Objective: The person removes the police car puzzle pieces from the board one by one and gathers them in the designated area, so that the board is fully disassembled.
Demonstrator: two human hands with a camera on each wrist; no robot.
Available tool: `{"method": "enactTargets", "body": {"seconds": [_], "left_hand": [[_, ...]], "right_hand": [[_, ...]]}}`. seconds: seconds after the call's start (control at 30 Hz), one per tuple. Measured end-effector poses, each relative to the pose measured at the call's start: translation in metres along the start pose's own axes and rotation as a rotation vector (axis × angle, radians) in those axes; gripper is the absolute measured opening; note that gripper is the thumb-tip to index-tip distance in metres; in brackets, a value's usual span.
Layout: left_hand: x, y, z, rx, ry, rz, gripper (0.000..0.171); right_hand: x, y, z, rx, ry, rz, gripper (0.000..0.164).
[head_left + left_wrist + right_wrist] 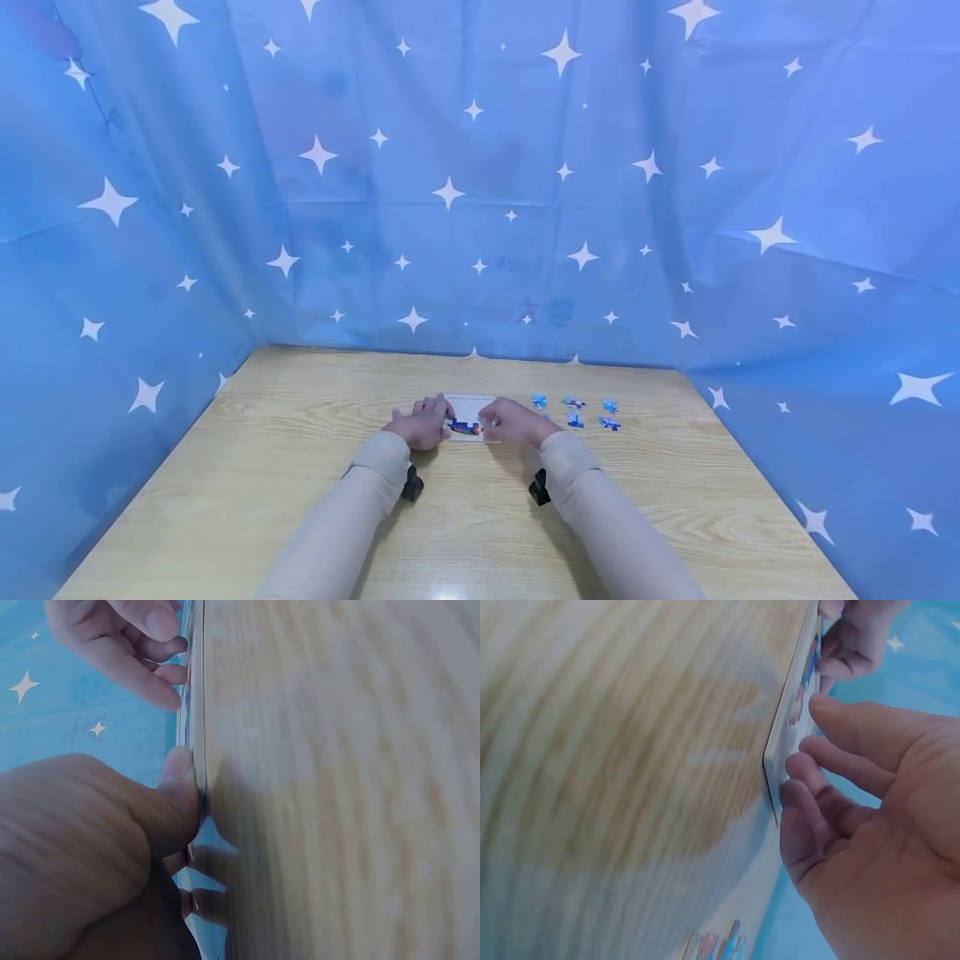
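A small white puzzle board (467, 406) lies flat on the table, with joined dark blue, multicoloured jigsaw pieces (465, 428) along its near part. My left hand (422, 423) holds the board at its left side. Its thumb (178, 784) presses at the near edge in the left wrist view, and its other fingers are partly hidden behind. Over the board's right side is my right hand (517, 422). In the right wrist view its fingers (799, 802) are loosely bent beside the board's corner, with the thumb apart from them and nothing between.
Several loose blue jigsaw pieces (574, 420) lie in rows to the right of the board, one partly covered by my right hand. The wooden table (465, 533) ends at a blue star-patterned curtain (480, 233) at the back and sides.
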State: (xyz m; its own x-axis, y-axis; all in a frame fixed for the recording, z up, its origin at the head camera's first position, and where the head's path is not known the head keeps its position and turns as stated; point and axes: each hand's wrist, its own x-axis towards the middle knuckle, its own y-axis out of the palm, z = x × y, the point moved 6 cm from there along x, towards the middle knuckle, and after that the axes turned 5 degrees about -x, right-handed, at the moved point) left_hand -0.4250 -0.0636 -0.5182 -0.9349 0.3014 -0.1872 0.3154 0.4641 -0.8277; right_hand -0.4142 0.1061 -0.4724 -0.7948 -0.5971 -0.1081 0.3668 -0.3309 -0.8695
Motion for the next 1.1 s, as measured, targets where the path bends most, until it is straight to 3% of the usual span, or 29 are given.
{"method": "enactTargets", "body": {"seconds": [0.13,0.2,0.73,1.1], "left_hand": [[-0.001,-0.001,-0.001,-0.006,-0.004,0.005,0.017],[0.0,0.0,0.0,-0.005,-0.006,0.007,0.017],[0.007,0.005,0.007,0.008,-0.005,0.032,0.014],[-0.013,-0.006,-0.008,0.001,0.0,0.062,0.012]], "right_hand": [[0.002,0.002,0.006,-0.016,-0.034,0.01,0.024],[0.002,0.003,0.007,-0.02,-0.021,0.005,0.03],[0.008,0.012,0.006,-0.029,0.097,-0.038,0.019],[0.01,0.011,0.007,-0.01,0.115,-0.074,0.019]]}}
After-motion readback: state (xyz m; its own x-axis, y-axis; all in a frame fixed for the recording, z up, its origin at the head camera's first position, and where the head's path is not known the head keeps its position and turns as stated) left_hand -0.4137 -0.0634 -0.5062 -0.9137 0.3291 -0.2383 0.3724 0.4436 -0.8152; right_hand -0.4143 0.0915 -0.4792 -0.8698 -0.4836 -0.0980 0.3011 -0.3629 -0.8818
